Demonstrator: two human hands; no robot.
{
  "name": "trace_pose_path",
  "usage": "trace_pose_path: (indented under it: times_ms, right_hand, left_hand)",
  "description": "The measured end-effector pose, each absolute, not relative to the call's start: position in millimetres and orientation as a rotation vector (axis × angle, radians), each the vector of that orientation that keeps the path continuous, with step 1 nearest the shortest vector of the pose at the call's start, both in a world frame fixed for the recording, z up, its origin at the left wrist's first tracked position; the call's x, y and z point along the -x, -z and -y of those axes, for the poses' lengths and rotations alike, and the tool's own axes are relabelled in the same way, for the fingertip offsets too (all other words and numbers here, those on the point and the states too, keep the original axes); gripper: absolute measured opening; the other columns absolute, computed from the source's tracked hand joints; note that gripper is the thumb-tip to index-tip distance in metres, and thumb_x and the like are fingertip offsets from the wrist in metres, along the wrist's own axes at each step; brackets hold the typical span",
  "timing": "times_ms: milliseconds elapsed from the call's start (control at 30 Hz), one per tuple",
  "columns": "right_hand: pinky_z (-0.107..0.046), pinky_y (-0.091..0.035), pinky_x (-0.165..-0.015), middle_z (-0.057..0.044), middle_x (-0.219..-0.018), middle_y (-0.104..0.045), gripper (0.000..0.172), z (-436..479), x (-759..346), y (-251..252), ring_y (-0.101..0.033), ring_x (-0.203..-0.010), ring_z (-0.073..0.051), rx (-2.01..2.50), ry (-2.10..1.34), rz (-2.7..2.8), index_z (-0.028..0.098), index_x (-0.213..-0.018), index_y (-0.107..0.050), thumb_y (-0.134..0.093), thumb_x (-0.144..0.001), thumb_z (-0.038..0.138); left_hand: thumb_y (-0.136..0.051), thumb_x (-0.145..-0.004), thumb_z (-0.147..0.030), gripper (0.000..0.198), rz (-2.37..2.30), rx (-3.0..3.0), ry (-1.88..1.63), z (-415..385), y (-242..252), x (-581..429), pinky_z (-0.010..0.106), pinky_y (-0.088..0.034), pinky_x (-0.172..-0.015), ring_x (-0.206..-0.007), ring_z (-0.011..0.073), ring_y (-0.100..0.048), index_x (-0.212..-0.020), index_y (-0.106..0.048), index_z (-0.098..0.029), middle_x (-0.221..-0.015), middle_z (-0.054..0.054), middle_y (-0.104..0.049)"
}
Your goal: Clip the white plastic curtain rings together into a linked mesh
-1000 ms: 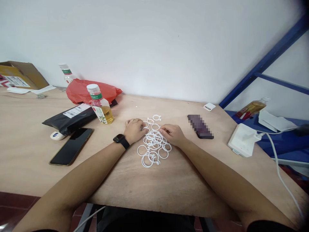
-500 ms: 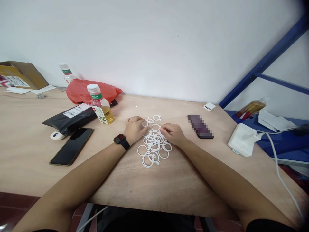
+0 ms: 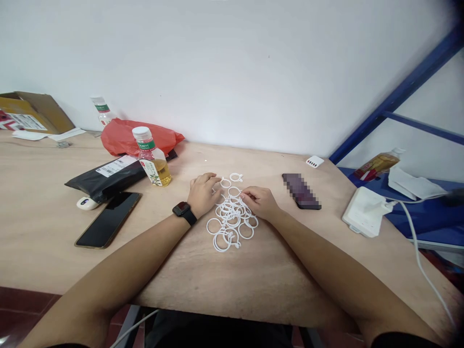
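A loose pile of white plastic curtain rings, each with a small eyelet, lies on the wooden table between my hands. My left hand, with a black watch on the wrist, rests at the pile's upper left. Its fingers are apart, and a ring is partly hidden beneath the thumb side. Just beyond those fingertips a single ring lies flat. On the other side, my right hand has thumb and forefinger pinched at the edge of a ring; its other fingers are curled. Another ring lies farthest back.
To the left are a phone, a white earbud case, a black parcel, a drink bottle and a red bag. At right lie another phone and a white power adapter with its cable.
The ring near my left fingertips now lies flat and apart from its neighbour. My left hand has shifted slightly, its thumb nearer the pile; my right hand stays almost still.
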State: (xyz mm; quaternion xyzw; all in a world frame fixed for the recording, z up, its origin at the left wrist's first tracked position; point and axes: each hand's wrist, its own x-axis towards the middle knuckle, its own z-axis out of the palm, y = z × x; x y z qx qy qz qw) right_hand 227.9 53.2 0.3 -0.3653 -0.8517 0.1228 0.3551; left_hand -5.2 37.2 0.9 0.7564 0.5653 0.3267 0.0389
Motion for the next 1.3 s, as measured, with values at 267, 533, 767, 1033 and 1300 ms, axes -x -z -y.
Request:
trace_pose_path:
  times_ms: [267, 533, 767, 1033, 1300]
  right_hand:
    - [-0.024, -0.043, -0.062, -0.002, -0.072, -0.071, 0.023, -54, -229, 1, -0.061, -0.063, -0.013, 0.928, -0.318, 2.210, 0.020, -0.078, -0.068, -0.055, -0.092, 0.032]
    - [-0.025, -0.043, -0.061, -0.002, -0.072, -0.070, 0.024, -55, -229, 1, -0.060, -0.062, -0.013, 0.921, -0.317, 2.224, 0.020, -0.077, -0.068, -0.054, -0.092, 0.032]
    - [-0.025, -0.043, -0.061, -0.003, -0.073, -0.071, 0.024, -54, -229, 1, -0.060, -0.062, -0.013, 0.927, -0.328, 2.223, 0.020, -0.077, -0.068, -0.055, -0.092, 0.033]
    - [-0.025, -0.044, -0.062, -0.003, -0.073, -0.071, 0.024, -54, -228, 0, -0.061, -0.063, -0.014, 0.935, -0.332, 2.217, 0.020, -0.077, -0.068, -0.054, -0.092, 0.033]
    - [-0.026, -0.044, -0.061, -0.003, -0.073, -0.071, 0.020, -46, -223, -5, -0.061, -0.062, -0.014, 0.862, -0.301, 2.200, 0.021, -0.080, -0.067, -0.054, -0.091, 0.032]
  left_hand:
    - [-0.059, -0.086, -0.035, 0.021, -1.955, -2.215, -0.735, -40, 0, 6, 0.049, -0.037, -0.089, -0.106, 0.0329, -0.056, -0.096, -0.072, -0.023, -0.109, 0.009, -0.070]
    - [-0.058, -0.089, -0.032, 0.017, -1.809, -2.248, -0.819, -43, 6, 11, 0.045, -0.043, -0.090, -0.102, 0.0271, -0.061, -0.095, -0.072, -0.024, -0.103, 0.006, -0.071]
    - [-0.055, -0.090, -0.029, 0.018, -1.612, -2.220, -1.077, -48, 9, 13, 0.034, -0.052, -0.083, -0.086, 0.0193, -0.064, -0.091, -0.070, -0.019, -0.094, 0.006, -0.069]
    - [-0.058, -0.089, -0.036, 0.021, -1.624, -2.056, -1.104, -50, 6, 16, 0.029, -0.050, -0.069, -0.073, 0.0169, -0.064, -0.091, -0.068, -0.017, -0.084, 0.005, -0.071]
    - [-0.060, -0.086, -0.041, 0.026, -1.541, -1.852, -1.291, -47, 3, 9, 0.023, -0.042, -0.055, -0.058, 0.0120, -0.055, -0.081, -0.069, -0.017, -0.064, -0.001, -0.064]
